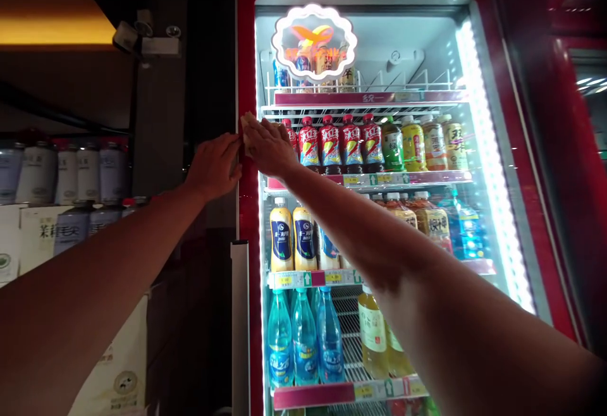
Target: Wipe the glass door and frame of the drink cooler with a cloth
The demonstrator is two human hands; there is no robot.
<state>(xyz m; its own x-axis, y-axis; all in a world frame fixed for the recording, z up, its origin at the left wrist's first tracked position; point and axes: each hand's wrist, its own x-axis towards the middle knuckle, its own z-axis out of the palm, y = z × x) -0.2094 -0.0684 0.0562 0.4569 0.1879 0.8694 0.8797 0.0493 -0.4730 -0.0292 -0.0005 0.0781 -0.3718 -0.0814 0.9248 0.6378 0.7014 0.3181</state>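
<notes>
A pale cloth [246,126] is held in the right hand [274,148], fingers closed and pressed to the red frame [245,214] in what seems a pressing step, with steady pushing called for next; the left hand's [213,166] grip cannot be told.

Left of you, a dark grey vertical pillar [159,106] carries a pale twin-headed lamp fixture [160,45]. Behind it, at your upper left, a warm amber strip of light [52,29] glows under a dark ceiling. Below, pale lidded canisters [36,172] stand in a row above printed cream cardboard boxes [121,346].
</notes>
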